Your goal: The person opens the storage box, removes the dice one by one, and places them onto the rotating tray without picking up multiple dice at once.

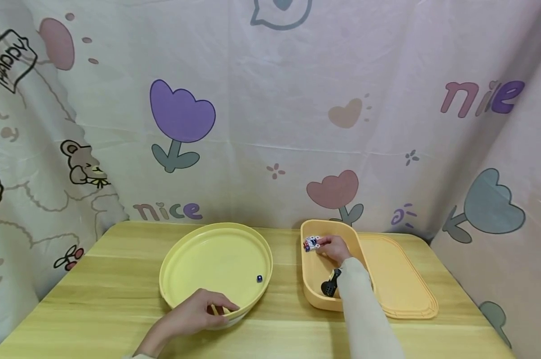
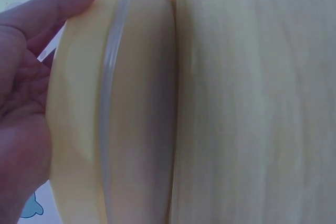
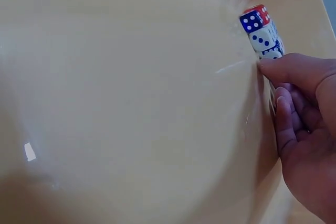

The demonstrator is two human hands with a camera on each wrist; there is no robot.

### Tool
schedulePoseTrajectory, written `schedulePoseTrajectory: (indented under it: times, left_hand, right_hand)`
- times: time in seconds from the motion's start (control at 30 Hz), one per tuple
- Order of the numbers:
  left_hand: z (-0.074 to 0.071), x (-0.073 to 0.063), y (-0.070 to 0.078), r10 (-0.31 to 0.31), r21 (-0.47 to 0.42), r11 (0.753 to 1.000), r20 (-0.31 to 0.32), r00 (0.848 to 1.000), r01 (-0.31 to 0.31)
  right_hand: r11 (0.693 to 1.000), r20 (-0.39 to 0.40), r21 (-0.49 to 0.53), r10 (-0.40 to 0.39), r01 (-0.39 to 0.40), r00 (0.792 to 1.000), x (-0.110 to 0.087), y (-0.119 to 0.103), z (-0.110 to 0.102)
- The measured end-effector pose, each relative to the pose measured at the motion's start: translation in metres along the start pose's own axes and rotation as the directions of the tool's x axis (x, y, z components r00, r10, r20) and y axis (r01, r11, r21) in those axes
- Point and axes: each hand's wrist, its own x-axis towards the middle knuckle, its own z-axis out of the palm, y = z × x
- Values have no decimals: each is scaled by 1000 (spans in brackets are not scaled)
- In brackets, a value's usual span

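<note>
My left hand (image 1: 198, 311) grips the near rim of a round yellow basin (image 1: 176, 291), thumb outside and fingers over the edge. A dark blue die (image 1: 259, 278) lies inside the basin, near its right wall. My right hand (image 1: 335, 248) reaches into an orange box (image 1: 312, 299) and pinches a white die (image 3: 271, 54) at the end of a cluster. Other dice (image 3: 257, 20), red, blue and white, sit packed together by the box's far left corner. The index fingertip is hidden behind the dice in the right wrist view.
A black slotted piece (image 1: 329, 286) with a yellow part lies in the box's near end, beside my right sleeve (image 1: 364, 309). The box's flat orange lid (image 1: 400, 274) lies to its right on the wooden table (image 1: 95, 299). A printed curtain (image 1: 252, 114) hangs behind.
</note>
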Motion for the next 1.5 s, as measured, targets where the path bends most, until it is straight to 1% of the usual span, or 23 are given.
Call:
schedulePoseTrajectory:
  times: [0.1, 0.23, 0.33, 0.43, 0.5, 0.57, 0.63, 0.67, 0.73, 0.8, 0.9, 1.03, 1.23, 1.5]
  left_hand:
    - [-2, -1, 1, 13, 15, 1000, -3, 1000, -12]
    - [-4, -1, 3, 19, 8, 1000, 9, 1000, -19]
    - [-4, -2, 3, 19, 1, 1000, 18, 1000, -19]
    - [-2, -2, 2, 29, 1, 1000, 23, 999, -29]
    - [-1, -2, 1, 38, 4, 999, 23, 999, -38]
    - [1, -1, 1, 31, -3, 1000, 27, 999, -31]
    - [1, -1, 1, 13, -11, 1000, 31, 999, -13]
    - [1, -1, 2, 5, -16, 1000, 34, 999, -5]
    - [1, -1, 2, -19, -29, 999, 39, 999, 20]
    - [1, -1, 3, -32, -35, 999, 42, 999, 34]
    - [1, -1, 3, -36, -37, 999, 42, 998, 38]
    - [1, -1, 2, -34, -41, 998, 41, 999, 36]
    - [0, -2, 0, -12, -54, 998, 44, 999, 14]
    - [0, -2, 1, -4, -58, 998, 58, 998, 8]
  right_hand:
    - [1000, 3, 4, -9, 9, 1000, 1, -2, 0]
    - [1000, 4, 18, -11, 11, 1000, 1, -3, 1]
    - [1000, 21, 21, -2, 2, 1000, 1, -3, -1]
    - [998, 67, 62, -6, 2, 998, -1, -4, -4]
    - [990, 120, 140, -15, -2, 993, -2, -2, -7]
    - [989, 170, 148, -39, 14, 985, -3, -2, -14]
    - [992, 216, 123, -62, 36, 974, -4, -5, -21]
    - [993, 229, 96, -83, 62, 970, -5, -7, -26]
    - [993, 223, 11, -114, 115, 968, -7, -16, -33]
    - [993, 205, -13, -116, 121, 972, -7, -24, -39]
    - [991, 166, -28, -122, 128, 979, -7, -34, -44]
    - [987, 134, -25, -155, 160, 979, -13, -49, -47]
    - [977, 56, -6, -213, 213, 975, -26, -66, -44]
    - [967, 40, 25, -255, 254, 966, -48, -77, -35]
